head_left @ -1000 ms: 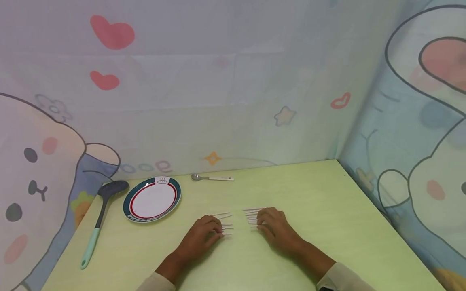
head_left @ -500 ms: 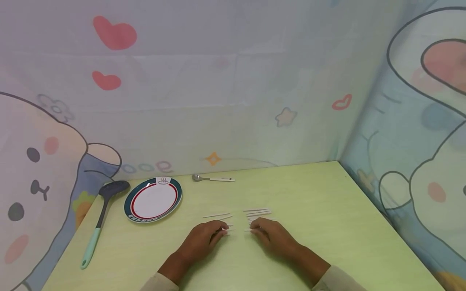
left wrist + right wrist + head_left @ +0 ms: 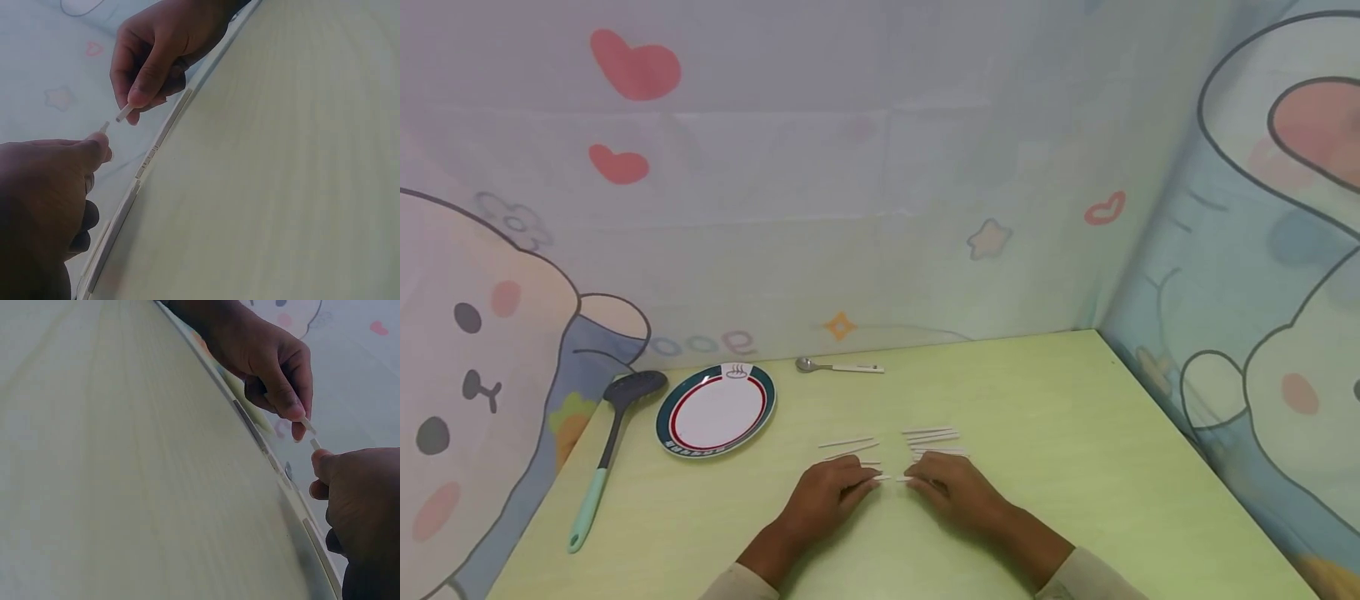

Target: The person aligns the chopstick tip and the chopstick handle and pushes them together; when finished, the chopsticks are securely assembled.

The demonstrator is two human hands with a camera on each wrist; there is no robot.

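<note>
Near the middle of the table, my left hand [image 3: 829,498] pinches a thin white stick [image 3: 883,477] between thumb and forefinger. Opposite it, my right hand [image 3: 958,492] pinches another white stick [image 3: 902,479] the same way. Both short ends point at each other across a small gap. In the left wrist view, the right-hand stick [image 3: 124,114] looks blunt at its tip, and the left-hand stick [image 3: 105,127] shows only a short end. Just beyond the left hand lie several loose sticks [image 3: 846,442]. A closer-set group of sticks [image 3: 931,436] lies beyond the right hand, partly hidden by it.
A white plate [image 3: 718,412] with a dark green and red rim stands at the back left of the light yellow table [image 3: 1075,433]. Left of it lies a dark skimmer [image 3: 610,433] with a mint handle. A small spoon [image 3: 850,368] lies near the back wall.
Both hands have drawn nearer to each other and toward the near side of the stick groups. Each has taken a stick, and the two tips have come close together.
</note>
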